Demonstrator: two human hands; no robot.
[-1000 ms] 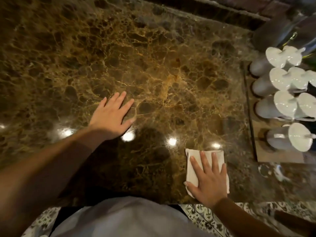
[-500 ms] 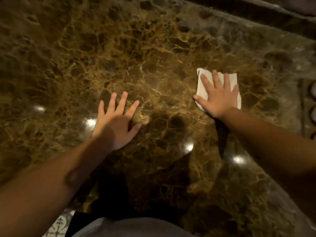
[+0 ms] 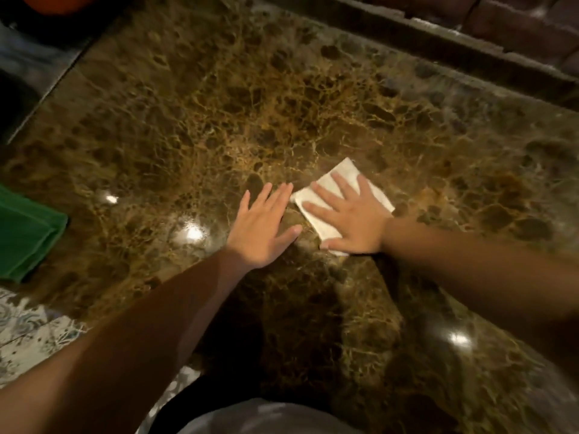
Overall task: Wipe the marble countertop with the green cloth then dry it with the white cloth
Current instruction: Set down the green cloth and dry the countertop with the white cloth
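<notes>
Head view looks down on a brown veined marble countertop (image 3: pixel 313 98); the right hand (image 3: pixel 351 223) lies flat, fingers spread, pressing a folded white cloth (image 3: pixel 346 175) against the stone; nothing is pinched, the palm and fingers simply bear down on it. Just left of that press the left hand (image 3: pixel 263 227) rests open and flat on bare marble, its fingertips nearly touching the cloth's near-left corner, holding nothing. Well to the left of both hands, at the counter's edge, the folded green cloth (image 3: pixel 25 233) lies unattended, which suggests the wiping is done and the drying is under way.

The white cloth looks light, soft and limp, a few layers thick; it should slide easily over polished stone, so I judge a flat palm across its middle the surest hold; pressure only at a corner would likely let it unfold or bunch. The marble shows bright reflections and seems slick; whether damp patches remain I cannot tell.

No containers appear in this view; a dark recess beyond the counter's far-left edge is too dim to identify.
</notes>
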